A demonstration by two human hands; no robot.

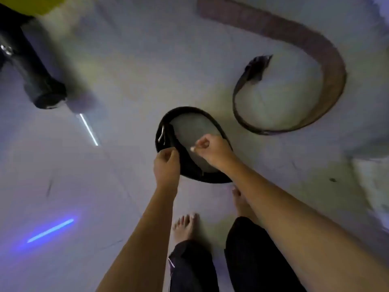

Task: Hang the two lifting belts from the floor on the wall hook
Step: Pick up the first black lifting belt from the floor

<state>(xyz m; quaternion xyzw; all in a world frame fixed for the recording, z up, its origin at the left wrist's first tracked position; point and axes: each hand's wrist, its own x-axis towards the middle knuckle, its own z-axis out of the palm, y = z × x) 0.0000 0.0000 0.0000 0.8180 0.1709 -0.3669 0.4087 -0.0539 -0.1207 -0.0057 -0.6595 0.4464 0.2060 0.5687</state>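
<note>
I start with the pale, glossy tiled floor (105, 165), which mirrors strip lights and carries everything here. Largest on it is the brown belt (328, 81), a wide, stiff, leathery band lying on its edge in an open curl, untouched and well apart from my hands; I judge it comes second. Nearer my bare feet is the black belt (189, 111), narrower and glossy, curled into a closed loop, so it should lift as one ring. My left hand (166, 165) is closed over its near-left rim. My right hand (212, 149) curls at the right rim, fingers pinched, though I cannot tell if they actually grip the band. No wall hook is in view.
</note>
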